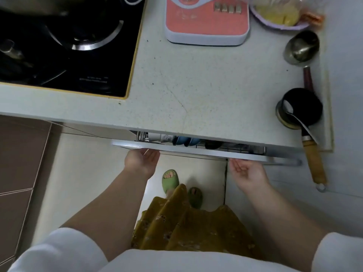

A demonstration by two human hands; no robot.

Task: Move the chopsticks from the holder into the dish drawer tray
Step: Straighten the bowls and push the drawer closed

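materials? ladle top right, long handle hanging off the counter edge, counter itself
Ladle: looks like metal, glossy bowl with reflections; its short handle is dark reddish, wood or plastic, can't tell.
Long handle: seems wood, matte tan, with a metal collar and a hanging ring at the end.
Counter: pale speckled slab, probably stone or composite, dull finish, faint hairline crack.

countertop (196, 91): speckled stone, matt
hob (68, 46): glossy black glass
ladle (301, 48): dull metal bowl
drawer front (186, 150): smooth, pale
skirt (192, 228): mustard cloth
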